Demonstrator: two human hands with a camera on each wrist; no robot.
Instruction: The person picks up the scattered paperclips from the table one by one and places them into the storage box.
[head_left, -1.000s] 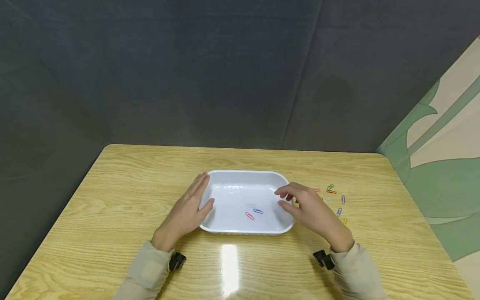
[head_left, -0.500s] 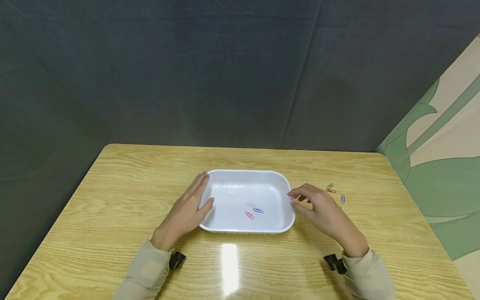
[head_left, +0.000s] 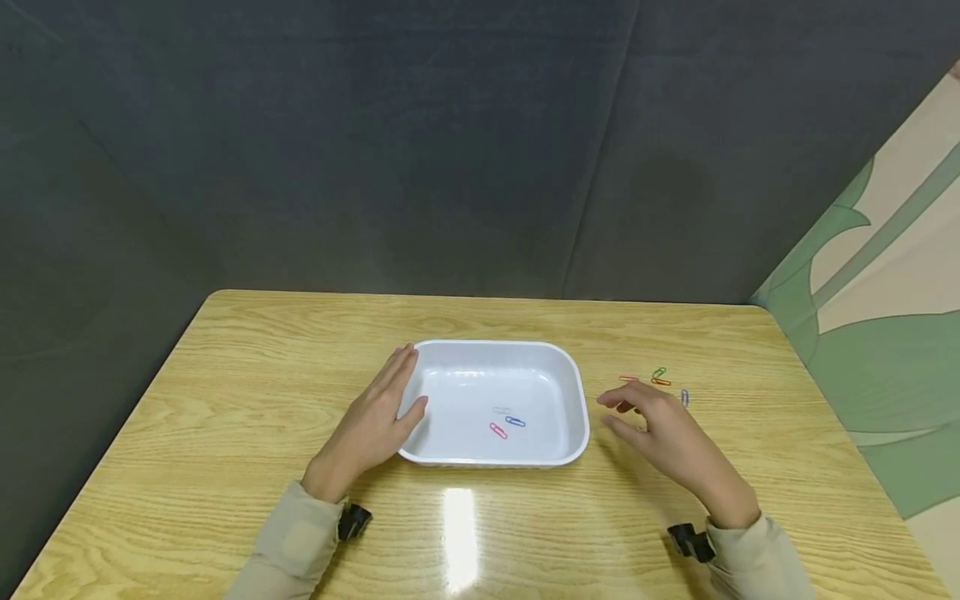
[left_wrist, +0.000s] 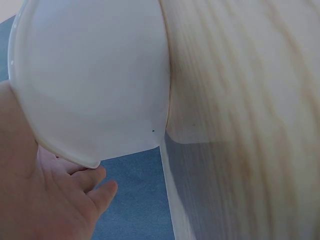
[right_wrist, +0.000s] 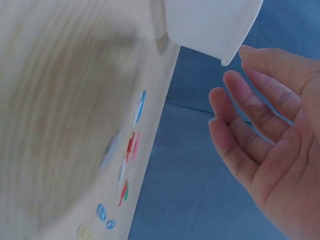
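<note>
A white tray point(head_left: 457, 392) sits mid-table in the head view. Inside lie a pink paper clip point(head_left: 498, 431), a blue paper clip point(head_left: 515, 422) and a whitish one point(head_left: 502, 410). My left hand point(head_left: 375, 421) rests against the tray's left rim, fingers straight and thumb over the inside. To the right of the tray, my right hand point(head_left: 660, 429) hovers with loosely bent fingers, thumb apart from them and nothing between. Beyond it on the table are a green paper clip point(head_left: 659, 372), a pinkish-red one point(head_left: 628, 379) and a purple one point(head_left: 685, 398). The hand hides others.
In the right wrist view, several paper clips, among them a blue one point(right_wrist: 139, 106), are scattered on the wooden table point(right_wrist: 55, 125). A dark cloth point(head_left: 412, 167) hangs behind the table's back edge. A green and beige patterned panel point(head_left: 892, 367) stands at the right.
My right hand has moved from over the tray's right rim, rightward and toward me, to above the table beside the paper clips. The left hand and tray stay put.
</note>
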